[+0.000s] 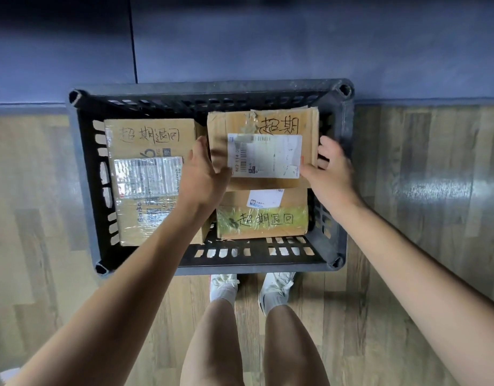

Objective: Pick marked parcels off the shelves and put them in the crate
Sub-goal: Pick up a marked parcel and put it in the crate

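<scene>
The step in hand looks like the placing one — a marked cardboard parcel (263,147) is sitting between both hands over the right half of the black plastic crate (212,86), on top of, or just above, a lower parcel with green tape (262,221). Whether it is already resting on that parcel or hanging just clear of it is hard to tell. A third, larger parcel (151,179) is lying in the left half of the crate.

The left hand (202,174) is reaching down with its thumb lying on the parcel's near left corner and its fingers against the left side, so it seems to be gripping that edge. The right hand (330,169) is blurred; its fingers are spread and only loosely bent beside the right edge, touching it at the near corner at most — it appears to be letting go rather than holding.

The next move is probably calling for the left hand to release as well, once the parcel is lying level on the one beneath, and for both arms to lift clear without dragging it askew.

Both forearms are stretching forward and down, bare, over the crate's near rim.
</scene>
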### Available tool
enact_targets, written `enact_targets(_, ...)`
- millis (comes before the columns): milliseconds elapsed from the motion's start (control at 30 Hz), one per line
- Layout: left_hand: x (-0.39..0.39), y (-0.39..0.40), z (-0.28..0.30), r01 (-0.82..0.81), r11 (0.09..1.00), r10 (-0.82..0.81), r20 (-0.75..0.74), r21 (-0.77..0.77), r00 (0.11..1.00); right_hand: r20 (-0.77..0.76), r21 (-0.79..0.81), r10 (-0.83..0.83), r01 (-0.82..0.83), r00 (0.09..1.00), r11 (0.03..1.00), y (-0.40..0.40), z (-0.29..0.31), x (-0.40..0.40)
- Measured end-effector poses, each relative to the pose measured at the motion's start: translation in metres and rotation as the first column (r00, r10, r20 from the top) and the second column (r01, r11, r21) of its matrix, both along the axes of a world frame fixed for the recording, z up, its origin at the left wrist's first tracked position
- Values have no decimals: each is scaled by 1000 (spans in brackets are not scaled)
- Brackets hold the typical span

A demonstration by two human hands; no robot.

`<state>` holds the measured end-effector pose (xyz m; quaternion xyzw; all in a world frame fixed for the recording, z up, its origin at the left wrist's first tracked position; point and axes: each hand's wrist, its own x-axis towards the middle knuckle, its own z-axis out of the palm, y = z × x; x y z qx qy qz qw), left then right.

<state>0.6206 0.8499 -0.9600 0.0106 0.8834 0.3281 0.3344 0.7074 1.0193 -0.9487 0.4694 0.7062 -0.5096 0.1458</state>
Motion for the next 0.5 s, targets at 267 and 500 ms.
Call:
enact_targets(267, -14, 6, 107, 125, 992, -126, -145, -18, 981, -152, -24, 54, -58, 987, 998, -14, 106, -19)
enact_targets(500, -12, -7, 231, 191, 981, -173, -352, 17, 920, -284, 52, 66, -53, 957, 997, -26, 224, -26)
